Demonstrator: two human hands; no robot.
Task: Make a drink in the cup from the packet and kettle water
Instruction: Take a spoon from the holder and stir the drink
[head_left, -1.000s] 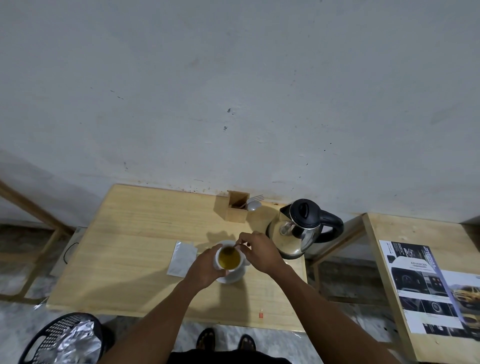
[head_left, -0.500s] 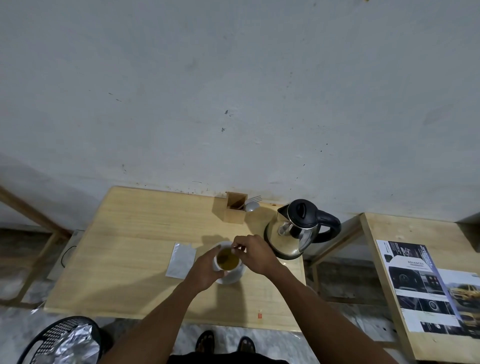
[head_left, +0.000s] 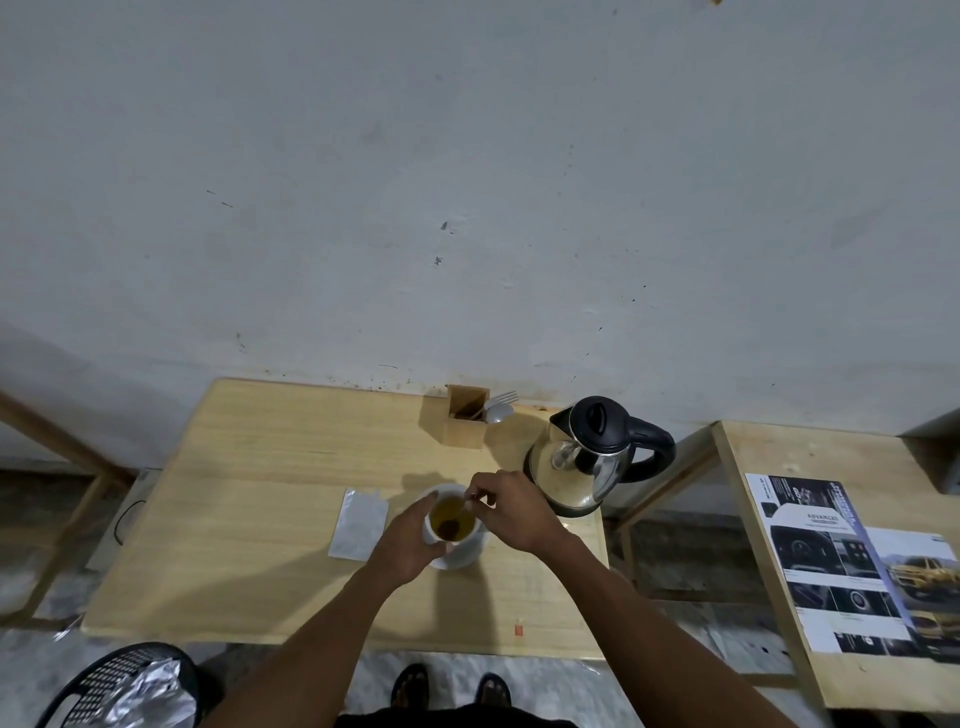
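Left hand (head_left: 410, 540) grips cup (head_left: 451, 519) of yellow-brown liquid; spoon (head_left: 460, 514) inside.

Wooden cutlery holder (head_left: 466, 422) stood beyond hands against grey wall (head_left: 467, 182), fork (head_left: 503, 399) and spoon (head_left: 498, 413) leaning out. Printed car brochure (head_left: 852, 561) lay flat on second wooden table (head_left: 810, 447), well right of hands. Black mesh basket (head_left: 111, 686) holding crumpled foil (head_left: 148, 696) sat on floor, below-left of hands. Small red sticker (head_left: 518, 630) marked near table edge.
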